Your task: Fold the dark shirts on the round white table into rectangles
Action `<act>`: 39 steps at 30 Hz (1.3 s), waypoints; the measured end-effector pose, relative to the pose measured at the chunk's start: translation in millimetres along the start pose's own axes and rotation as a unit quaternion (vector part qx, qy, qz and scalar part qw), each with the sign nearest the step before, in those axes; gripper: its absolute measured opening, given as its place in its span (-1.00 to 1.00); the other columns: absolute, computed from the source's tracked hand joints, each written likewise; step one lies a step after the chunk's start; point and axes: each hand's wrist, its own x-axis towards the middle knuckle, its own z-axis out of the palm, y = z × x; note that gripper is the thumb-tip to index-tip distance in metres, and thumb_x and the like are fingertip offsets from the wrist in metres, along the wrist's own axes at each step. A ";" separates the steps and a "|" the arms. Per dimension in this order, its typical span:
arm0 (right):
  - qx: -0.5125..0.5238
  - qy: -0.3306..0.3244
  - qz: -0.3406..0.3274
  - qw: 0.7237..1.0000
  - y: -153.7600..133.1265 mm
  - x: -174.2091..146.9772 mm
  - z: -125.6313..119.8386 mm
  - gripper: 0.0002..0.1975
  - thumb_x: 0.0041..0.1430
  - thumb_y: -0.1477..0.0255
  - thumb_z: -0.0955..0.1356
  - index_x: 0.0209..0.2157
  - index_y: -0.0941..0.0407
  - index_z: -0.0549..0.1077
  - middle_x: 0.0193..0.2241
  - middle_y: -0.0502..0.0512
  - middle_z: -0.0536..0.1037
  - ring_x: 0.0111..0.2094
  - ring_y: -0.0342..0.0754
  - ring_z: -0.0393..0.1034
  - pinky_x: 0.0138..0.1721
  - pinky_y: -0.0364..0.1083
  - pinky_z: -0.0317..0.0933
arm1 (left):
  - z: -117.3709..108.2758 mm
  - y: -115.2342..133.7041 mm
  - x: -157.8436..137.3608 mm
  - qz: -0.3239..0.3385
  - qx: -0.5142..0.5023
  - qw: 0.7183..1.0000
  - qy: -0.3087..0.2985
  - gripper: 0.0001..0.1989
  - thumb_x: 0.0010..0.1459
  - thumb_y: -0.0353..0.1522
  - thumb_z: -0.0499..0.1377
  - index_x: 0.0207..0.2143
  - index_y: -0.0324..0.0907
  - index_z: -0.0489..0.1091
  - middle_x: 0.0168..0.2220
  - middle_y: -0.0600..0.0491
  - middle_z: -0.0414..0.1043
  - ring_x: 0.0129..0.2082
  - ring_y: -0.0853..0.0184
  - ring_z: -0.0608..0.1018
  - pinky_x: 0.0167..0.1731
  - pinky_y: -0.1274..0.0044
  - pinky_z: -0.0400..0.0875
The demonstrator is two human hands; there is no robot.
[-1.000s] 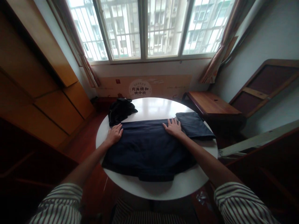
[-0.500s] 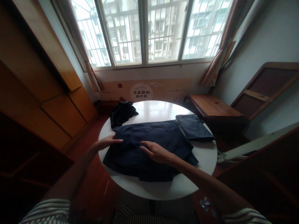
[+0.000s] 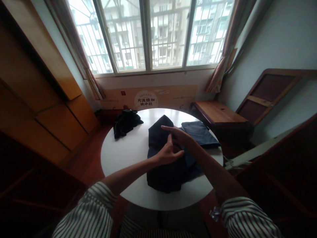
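A dark navy garment (image 3: 163, 180) lies on the round white table (image 3: 123, 155), its left part folded over to the right in a thick, uneven layer. My left hand (image 3: 167, 153) is on top of it near the middle, thumb and index finger spread apart. Just above and to the right, my right hand (image 3: 182, 136) reaches over the cloth with its index finger stretched out to the left. The two hands nearly overlap, and some of their fingers are hidden. A folded blue-grey garment (image 3: 201, 134) lies at the table's right, close behind my right wrist.
A crumpled black garment (image 3: 126, 123) sits at the table's far left edge. Behind the table are a printed cardboard panel (image 3: 146, 99) and a barred window. A low wooden stand (image 3: 220, 112) is at the back right, with wooden cabinets (image 3: 59, 129) along the left.
The navy garment's left side has been brought over to the right, uncovering white tabletop. My left hand has moved right with it; my right hand has shifted up and right. The view has turned slightly.
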 end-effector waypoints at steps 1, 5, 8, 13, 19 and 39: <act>-0.002 0.029 0.011 1.000 4.7 0.8 -8.9 -0.68 -0.01 0.21 0.52 -0.38 0.15 0.45 -0.72 -0.12 0.34 -0.68 -0.16 0.26 -0.65 -0.19 0.23 | 11.2 -7.0 1.0 0.000 0.024 1.000 -0.014 -0.01 0.13 -0.35 0.28 0.40 -0.18 -0.32 -0.03 -0.16 0.40 -0.24 0.25 0.58 -0.26 0.40 0.54; 0.007 0.109 0.016 0.994 29.3 6.3 -30.7 -0.83 0.00 0.45 0.50 -0.40 0.17 0.46 -0.71 -0.08 0.41 -0.66 -0.16 0.32 -0.59 -0.19 0.29 | 31.7 -9.3 -12.8 0.077 0.164 0.980 -0.079 -0.27 0.14 -0.37 0.23 0.31 -0.25 0.02 0.06 -0.20 0.36 -0.09 0.20 0.54 -0.06 0.33 0.49; 0.006 0.139 -0.004 0.990 39.9 10.0 -38.5 -0.91 0.04 0.51 0.44 -0.36 0.18 0.49 -0.68 -0.04 0.45 -0.64 -0.14 0.35 -0.56 -0.18 0.30 | 23.9 10.7 -37.8 0.143 0.282 0.944 -0.099 -0.56 0.24 -0.37 0.13 0.17 -0.21 0.25 0.04 -0.12 0.42 0.02 0.20 0.49 0.09 0.30 0.38; -0.004 0.175 -0.040 0.984 30.4 17.6 -58.9 -0.87 0.08 0.52 0.41 -0.27 0.21 0.52 -0.58 0.02 0.53 -0.56 -0.12 0.41 -0.50 -0.19 0.32 | -7.6 33.1 -83.7 0.073 0.458 0.883 -0.079 -0.41 0.20 -0.20 0.21 0.22 -0.21 0.21 0.18 -0.19 0.31 0.21 0.01 0.31 0.19 0.12 0.24; -0.029 0.173 -0.007 0.985 22.6 27.2 -67.2 -0.81 0.10 0.48 0.45 -0.22 0.25 0.52 -0.54 0.08 0.54 -0.55 -0.13 0.40 -0.51 -0.19 0.30 | -10.7 23.2 -105.6 0.006 0.541 0.834 -0.104 -0.30 0.07 -0.53 0.11 0.30 -0.38 0.08 0.33 -0.32 0.06 0.33 0.00 0.13 0.26 0.20 0.18; -0.267 0.157 0.008 0.951 22.3 -10.0 -98.6 -0.32 -0.18 0.68 0.31 0.10 0.24 0.40 -0.37 0.10 0.59 -0.48 -0.05 0.44 -0.47 -0.15 0.29 | 51.5 29.6 -68.8 -0.010 0.557 0.806 -0.198 -0.72 0.19 -0.54 0.07 -0.02 -0.32 0.27 -0.21 -0.16 0.42 -0.32 0.20 0.55 -0.42 0.46 0.47</act>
